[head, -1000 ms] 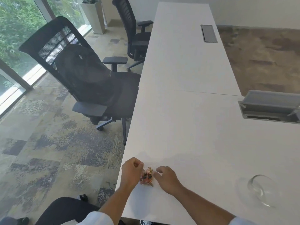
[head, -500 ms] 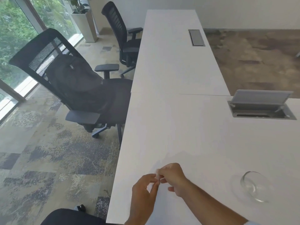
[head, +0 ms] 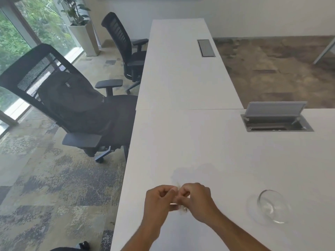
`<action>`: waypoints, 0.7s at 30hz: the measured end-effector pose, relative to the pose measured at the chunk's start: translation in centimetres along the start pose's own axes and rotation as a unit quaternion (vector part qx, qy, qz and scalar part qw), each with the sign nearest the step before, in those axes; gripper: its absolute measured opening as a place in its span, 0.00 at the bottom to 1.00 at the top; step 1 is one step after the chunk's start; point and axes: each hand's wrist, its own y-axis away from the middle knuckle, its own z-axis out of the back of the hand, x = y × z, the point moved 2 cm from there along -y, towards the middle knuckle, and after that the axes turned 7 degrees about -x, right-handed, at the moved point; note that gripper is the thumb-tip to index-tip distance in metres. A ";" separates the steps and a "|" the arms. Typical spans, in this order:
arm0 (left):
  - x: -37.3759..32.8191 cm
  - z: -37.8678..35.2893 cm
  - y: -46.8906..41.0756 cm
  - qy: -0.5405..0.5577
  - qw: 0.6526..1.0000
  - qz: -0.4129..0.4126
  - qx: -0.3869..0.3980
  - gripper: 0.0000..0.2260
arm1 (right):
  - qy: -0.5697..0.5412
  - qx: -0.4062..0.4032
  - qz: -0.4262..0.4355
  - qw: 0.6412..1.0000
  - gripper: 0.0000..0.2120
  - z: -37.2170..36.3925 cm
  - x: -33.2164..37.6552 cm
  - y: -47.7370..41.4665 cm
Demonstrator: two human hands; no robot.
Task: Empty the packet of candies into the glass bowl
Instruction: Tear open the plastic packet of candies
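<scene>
Changed since half a second ago: both hands now meet knuckle to knuckle, fists curled, lower over the white table [head: 208, 142].

Item, far left: black mesh office chair [head: 72, 98], pulled up beside the table edge, untouched.

Item: left hand [head: 159, 200], fingers curled closed, pinching one side of the packet of candies [head: 182, 209].

Item: the packet, nearly hidden between the two hands; only a blurred scrap shows, so whether it is torn open cannot be told.

Item: right hand [head: 196, 200], likewise closed on the packet's other side.

Item, right: glass bowl [head: 272, 207], on the table, well apart from the hands, apparently empty.

Progress, judged: opening stage; pouring remains.
</scene>
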 end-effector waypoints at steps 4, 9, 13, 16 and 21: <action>-0.7 -0.8 0.4 0.007 1.000 0.008 0.018 0.12 | -0.046 -0.011 0.001 0.999 0.11 1.6 -0.3 0.4; -1.2 -1.8 0.2 -0.060 0.998 -0.031 0.016 0.15 | -0.096 -0.059 -0.011 0.994 0.09 3.1 -0.6 1.0; -1.4 -2.7 0.1 -0.146 0.986 -0.079 0.021 0.15 | -0.078 -0.063 -0.006 0.995 0.06 3.6 -0.5 1.2; -1.6 -2.9 0.0 -0.192 0.976 -0.103 0.024 0.14 | -0.046 -0.062 0.009 0.997 0.08 4.0 -0.5 1.3; -1.9 -3.4 0.1 -0.221 0.967 -0.126 0.027 0.15 | -0.006 -0.090 0.026 0.996 0.11 4.4 -0.3 1.5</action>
